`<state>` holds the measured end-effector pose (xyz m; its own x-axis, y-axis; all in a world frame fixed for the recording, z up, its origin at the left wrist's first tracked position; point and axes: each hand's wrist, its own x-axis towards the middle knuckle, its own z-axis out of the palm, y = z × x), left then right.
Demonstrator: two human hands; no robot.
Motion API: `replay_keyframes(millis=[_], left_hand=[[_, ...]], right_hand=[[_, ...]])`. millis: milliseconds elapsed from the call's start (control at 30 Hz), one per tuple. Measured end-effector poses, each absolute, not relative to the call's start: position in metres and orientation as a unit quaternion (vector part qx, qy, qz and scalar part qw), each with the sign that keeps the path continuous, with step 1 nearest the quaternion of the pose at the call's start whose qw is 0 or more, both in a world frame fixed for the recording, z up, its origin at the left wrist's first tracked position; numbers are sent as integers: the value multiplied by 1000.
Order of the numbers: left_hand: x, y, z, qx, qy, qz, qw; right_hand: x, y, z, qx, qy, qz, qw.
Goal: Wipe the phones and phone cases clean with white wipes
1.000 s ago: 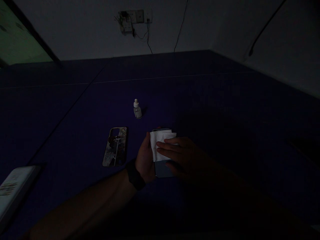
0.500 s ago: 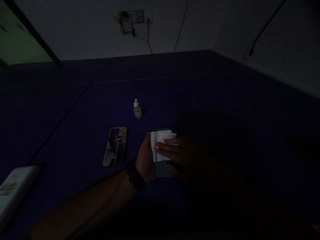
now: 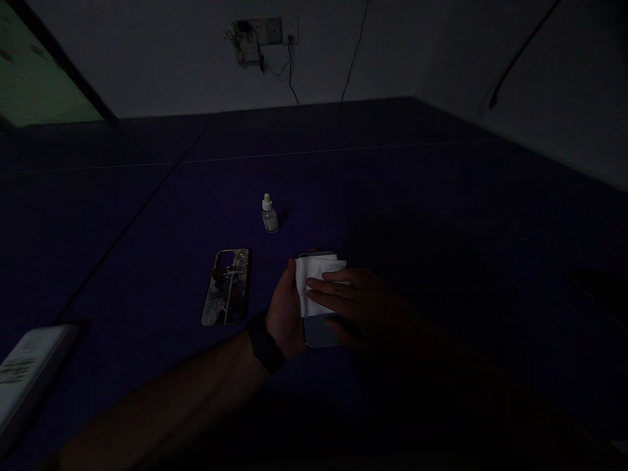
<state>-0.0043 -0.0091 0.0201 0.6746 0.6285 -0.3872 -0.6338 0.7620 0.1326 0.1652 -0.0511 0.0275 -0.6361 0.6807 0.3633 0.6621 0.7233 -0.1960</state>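
Note:
The scene is very dark. A phone (image 3: 318, 332) lies flat on the dark blue table (image 3: 392, 196). My left hand (image 3: 285, 307), with a dark band on its wrist, grips the phone's left edge. A folded white cloth (image 3: 314, 281) lies on the phone. My right hand (image 3: 366, 304) presses the cloth down with its fingers stretched flat and together. Most of the phone is hidden under the cloth and my hands.
A phone case (image 3: 226, 286) with a printed picture lies left of my hands. A small white dropper bottle (image 3: 269, 214) stands behind them. A white box (image 3: 24, 369) sits at the near left edge. Wall sockets (image 3: 260, 36) with cables hang on the back wall.

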Motion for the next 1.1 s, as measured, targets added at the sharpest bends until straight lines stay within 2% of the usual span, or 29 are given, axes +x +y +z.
replay_keyframes(millis=[1100], left_hand=[[-4,-9,19,-6,202,347,916]], right_hand=[[166,-51,25,-383,-901,25,202]])
